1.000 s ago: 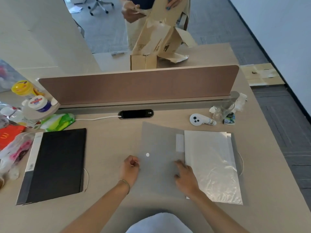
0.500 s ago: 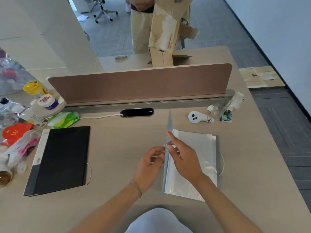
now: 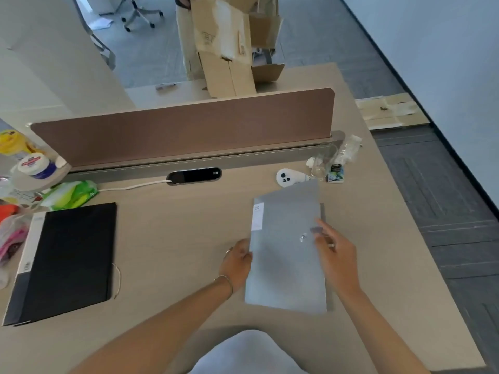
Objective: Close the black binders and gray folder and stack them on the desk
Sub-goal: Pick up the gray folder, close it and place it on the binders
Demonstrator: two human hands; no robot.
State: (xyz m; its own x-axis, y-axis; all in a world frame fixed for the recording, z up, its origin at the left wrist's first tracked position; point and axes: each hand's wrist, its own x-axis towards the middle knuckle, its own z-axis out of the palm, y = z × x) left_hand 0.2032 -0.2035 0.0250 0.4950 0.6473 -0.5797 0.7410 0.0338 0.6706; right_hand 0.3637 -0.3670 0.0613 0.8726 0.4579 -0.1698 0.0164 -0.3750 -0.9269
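Note:
The gray folder (image 3: 283, 263) lies on the desk right of centre, its cover folded down over the pages, with a white label at its top left corner. My left hand (image 3: 239, 261) holds its left edge, fingers curled at the spine. My right hand (image 3: 333, 252) rests on the cover's right side near the small round button, fingers spread. A closed black binder (image 3: 70, 257) with a grey-and-white spine lies flat at the left of the desk, apart from both hands.
A brown divider panel (image 3: 183, 128) runs across the back of the desk (image 3: 175, 225). Behind the folder lie a white device (image 3: 287, 177), a glass and a small bottle. Snack packs and jars crowd the left edge. Beyond the divider a person handles a cardboard box (image 3: 229, 44).
The folder's gray cover swung from lying open on the left, through upright, down onto the plastic pages. My left hand moved to the spine edge and my right hand onto the cover.

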